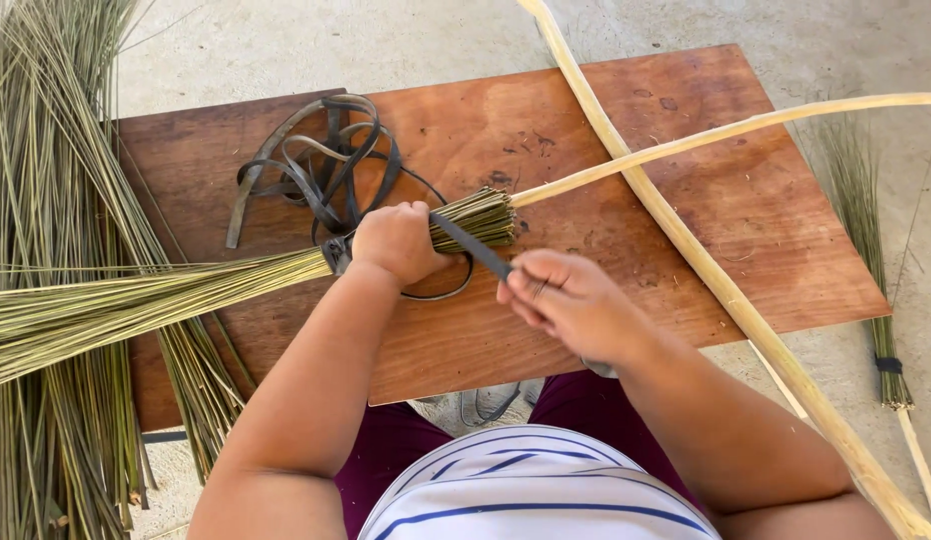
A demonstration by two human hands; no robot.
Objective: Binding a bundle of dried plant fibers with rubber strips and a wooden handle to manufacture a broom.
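Note:
My left hand (398, 240) grips a thick bundle of green-yellow palm sticks (166, 295) near its cut end (481, 215), which lies over a brown wooden board (626, 250). A pale wooden stick (726, 132) pokes out of the bundle's end and runs off to the right. My right hand (571, 300) pinches a dark rubber strap (476, 250) that comes off the bundle beside my left hand and is pulled taut toward me.
A tangle of dark rubber strips (321, 165) lies on the board's far left. A second pale stick (716, 280) crosses the board diagonally. Loose palm sticks (46, 150) pile at the left. A small tied broom (876, 270) lies on the concrete floor at the right.

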